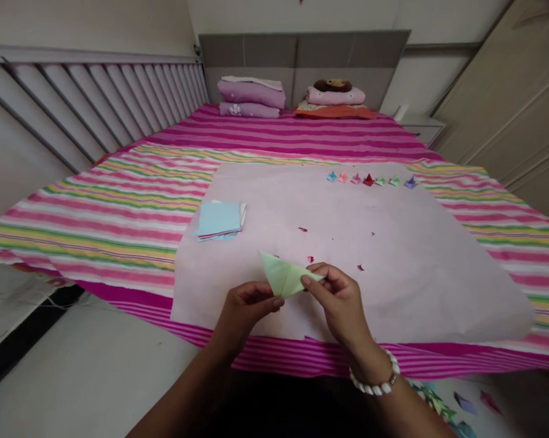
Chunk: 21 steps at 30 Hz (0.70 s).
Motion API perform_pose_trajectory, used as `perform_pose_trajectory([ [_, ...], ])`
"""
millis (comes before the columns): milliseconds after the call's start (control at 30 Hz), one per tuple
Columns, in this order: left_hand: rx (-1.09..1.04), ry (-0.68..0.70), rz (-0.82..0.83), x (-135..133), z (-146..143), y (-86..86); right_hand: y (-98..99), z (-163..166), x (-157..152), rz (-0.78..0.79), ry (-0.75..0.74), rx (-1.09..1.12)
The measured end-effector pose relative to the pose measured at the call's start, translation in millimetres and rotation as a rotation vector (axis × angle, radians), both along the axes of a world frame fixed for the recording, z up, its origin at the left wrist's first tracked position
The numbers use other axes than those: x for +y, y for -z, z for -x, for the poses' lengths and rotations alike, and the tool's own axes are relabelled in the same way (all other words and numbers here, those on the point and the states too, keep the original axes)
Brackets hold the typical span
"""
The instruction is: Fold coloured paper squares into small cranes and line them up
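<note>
A light green sheet of origami paper (283, 277), folded into a triangle with a crease down its middle, is held above the white sheet (420, 274) on the bed. My left hand (251, 307) pinches its lower corner between thumb and fingers. At the right corner my right hand (338, 295) grips it, thumb on top and fingers behind. To the left lies a stack of square papers (219, 219), light blue uppermost. Small folded paper pieces stand in a row at the far right, among them a dark red one (368, 180) and a blue one (332, 176).
Red paper scraps (310, 260) dot the white sheet. Striped bedding (119, 207) surrounds it. Folded purple bedding (251, 100) and a pink pile (335, 97) rest by the headboard (274, 52). Several folded papers (438, 404) lie on the floor at lower right. A white railing (119, 103) runs along the left.
</note>
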State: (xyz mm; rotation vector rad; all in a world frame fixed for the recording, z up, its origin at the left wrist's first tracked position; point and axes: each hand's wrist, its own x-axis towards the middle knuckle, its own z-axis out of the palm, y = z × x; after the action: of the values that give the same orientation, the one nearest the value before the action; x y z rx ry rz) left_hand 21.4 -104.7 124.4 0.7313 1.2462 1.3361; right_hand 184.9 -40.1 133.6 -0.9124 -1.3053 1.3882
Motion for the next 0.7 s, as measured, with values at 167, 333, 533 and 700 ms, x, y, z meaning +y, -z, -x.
perform_pose_trajectory([
  [167, 0.104, -0.014, -0.008, -1.1, -2.0, -0.6, -0.1, 0.9, -1.2, -0.032, 0.026, -0.013],
  [333, 0.146, -0.062, -0.008, -1.5, -5.2, 0.3, 1.0, 2.7, -3.2, -0.048, 0.054, -0.021],
  [533, 0.177, -0.137, -0.015, 0.0, -11.4, -3.0, 6.0, 8.0, -5.3, 0.001, 0.094, 0.068],
  [700, 0.175, -0.159, -0.039, 2.0, -16.1, 0.2, 15.4, 12.2, -4.7, 0.064, 0.162, 0.157],
])
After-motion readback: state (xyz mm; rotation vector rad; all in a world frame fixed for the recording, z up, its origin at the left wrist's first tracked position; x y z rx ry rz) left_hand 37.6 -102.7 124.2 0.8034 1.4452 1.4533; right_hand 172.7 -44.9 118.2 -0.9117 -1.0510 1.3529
